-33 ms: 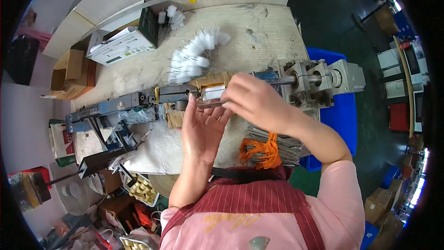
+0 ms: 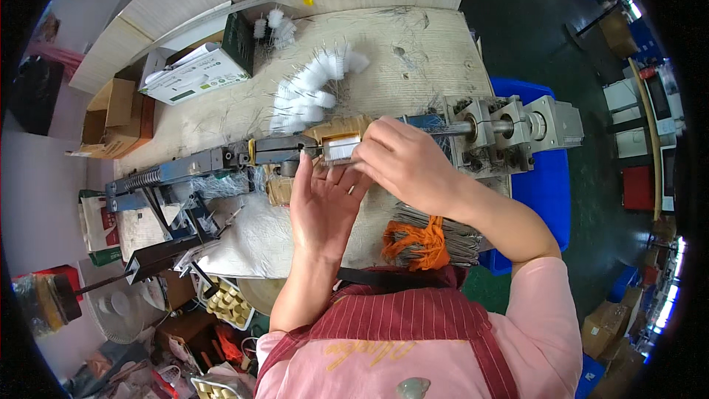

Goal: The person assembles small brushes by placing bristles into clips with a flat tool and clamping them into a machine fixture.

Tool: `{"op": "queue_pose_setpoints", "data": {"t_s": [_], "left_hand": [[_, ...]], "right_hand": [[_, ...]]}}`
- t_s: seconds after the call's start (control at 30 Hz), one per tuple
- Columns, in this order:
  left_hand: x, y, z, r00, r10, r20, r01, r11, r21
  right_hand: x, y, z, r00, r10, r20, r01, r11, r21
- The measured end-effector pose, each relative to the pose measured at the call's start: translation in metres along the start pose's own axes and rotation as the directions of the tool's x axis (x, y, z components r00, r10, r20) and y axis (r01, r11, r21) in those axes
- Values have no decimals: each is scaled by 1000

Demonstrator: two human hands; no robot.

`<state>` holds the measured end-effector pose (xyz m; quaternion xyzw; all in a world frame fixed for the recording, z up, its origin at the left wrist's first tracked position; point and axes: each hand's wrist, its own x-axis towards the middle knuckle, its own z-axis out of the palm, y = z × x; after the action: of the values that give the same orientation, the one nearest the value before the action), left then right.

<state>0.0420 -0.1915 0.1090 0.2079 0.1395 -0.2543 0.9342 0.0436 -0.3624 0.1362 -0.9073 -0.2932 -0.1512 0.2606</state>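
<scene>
My left hand (image 2: 323,210) is turned palm up in front of the machine's metal bar (image 2: 277,150). Its thumb points up against the bar's end, and its fingers stretch toward my right hand, holding nothing that shows. Bent over the right side of a small tray (image 2: 332,137) is my right hand (image 2: 405,166), its fingers pinched together; whatever they hold is hidden. White bristle material (image 2: 341,148) lies in the tray, just left of those fingertips. Beyond the machine sits a curved pile of white brushes (image 2: 310,89) with thin wire stems.
At right is a shaft in metal bearing blocks (image 2: 487,129), with a blue bin (image 2: 543,199) beside the bench. A bundle of wires (image 2: 461,240) tied with orange cloth (image 2: 421,242) lies near my right forearm. Cardboard boxes (image 2: 196,74) stand back left. A lever arm (image 2: 166,257) juts toward the near left.
My right hand has shifted very slightly left, its fingers still pinched by the tray. My left hand holds nearly the same pose.
</scene>
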Motion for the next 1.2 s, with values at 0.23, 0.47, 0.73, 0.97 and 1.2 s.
{"op": "queue_pose_setpoints", "data": {"t_s": [0.23,0.47,0.73,0.97,1.2], "left_hand": [[-3,2,2,999,-35,15,37,989,-145],[-3,2,8,1000,17,-8,-16,994,106],[-6,14,-1,998,-46,44,43,997,57],[-5,-4,-1,998,-33,47,21,971,239],[5,-47,-27,1000,17,-14,-11,930,368]], "right_hand": [[7,4,-5,993,66,-103,-66,998,-1],[-2,-6,-12,992,115,-59,-122,982,-144],[8,-27,-12,989,66,132,-17,940,-342],[2,-17,-18,983,112,146,-59,943,-328],[-24,-23,-30,943,305,132,-323,936,138]]}}
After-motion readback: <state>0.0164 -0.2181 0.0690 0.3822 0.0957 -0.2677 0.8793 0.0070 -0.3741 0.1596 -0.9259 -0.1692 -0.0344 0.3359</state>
